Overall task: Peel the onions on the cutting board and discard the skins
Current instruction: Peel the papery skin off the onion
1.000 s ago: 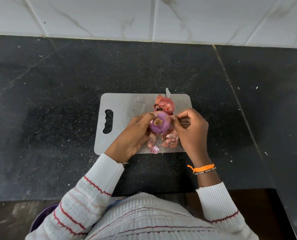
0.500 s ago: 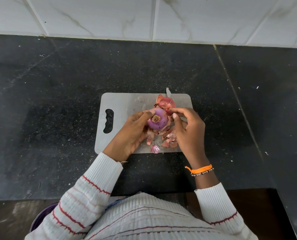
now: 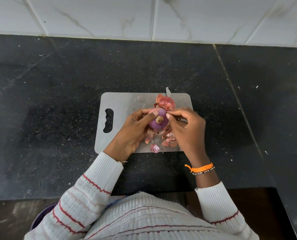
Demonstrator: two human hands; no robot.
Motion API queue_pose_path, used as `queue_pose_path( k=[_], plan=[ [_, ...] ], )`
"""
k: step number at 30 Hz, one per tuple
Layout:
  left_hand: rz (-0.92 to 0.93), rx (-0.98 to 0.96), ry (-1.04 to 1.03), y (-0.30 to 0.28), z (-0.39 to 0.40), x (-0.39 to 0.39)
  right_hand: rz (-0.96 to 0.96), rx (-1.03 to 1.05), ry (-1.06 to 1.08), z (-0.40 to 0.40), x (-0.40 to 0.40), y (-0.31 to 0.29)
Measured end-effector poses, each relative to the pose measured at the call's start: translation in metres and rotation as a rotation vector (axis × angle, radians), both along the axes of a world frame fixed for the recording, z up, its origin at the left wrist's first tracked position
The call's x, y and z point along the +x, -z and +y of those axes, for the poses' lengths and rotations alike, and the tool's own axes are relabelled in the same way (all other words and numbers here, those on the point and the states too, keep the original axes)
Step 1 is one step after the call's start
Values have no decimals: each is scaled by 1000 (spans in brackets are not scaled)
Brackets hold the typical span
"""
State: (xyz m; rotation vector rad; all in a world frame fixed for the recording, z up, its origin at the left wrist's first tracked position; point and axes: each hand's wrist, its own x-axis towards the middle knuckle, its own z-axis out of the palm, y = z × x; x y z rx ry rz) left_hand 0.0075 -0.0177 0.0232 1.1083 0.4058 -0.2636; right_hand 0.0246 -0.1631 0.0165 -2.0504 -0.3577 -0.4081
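Observation:
A purple onion (image 3: 159,121), mostly bare of skin with its root end facing me, is held above the grey cutting board (image 3: 123,104). My left hand (image 3: 132,134) grips it from the left, thumb near the root. My right hand (image 3: 187,130) pinches at the onion's upper right edge with thumb and forefinger; a thin handle seems to lie under its fingers. A second onion (image 3: 165,103) in its pink skin sits on the board just behind. Loose skins (image 3: 168,141) lie on the board under my hands.
A knife tip (image 3: 168,91) pokes out past the board's far edge behind the second onion. The board lies on a black speckled counter (image 3: 57,101) backed by white tiles. A purple container rim (image 3: 40,219) shows at bottom left below the counter edge.
The onion has been turned and lifted slightly toward the far side. My right hand's fingers moved from the onion's right side up to its top right edge.

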Motion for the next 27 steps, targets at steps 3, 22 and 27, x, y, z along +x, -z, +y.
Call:
queue_pose_path(
  k=[3, 22, 27],
  plan=[
    [0, -18, -5, -1, -1, -1, -7, 3, -9, 1, 0, 1],
    [53, -86, -23, -6, -4, -2, 321, 232, 46, 0, -1, 0],
    [33, -84, 8, -11, -4, -3, 273, 189, 39, 2, -1, 2]
  ],
)
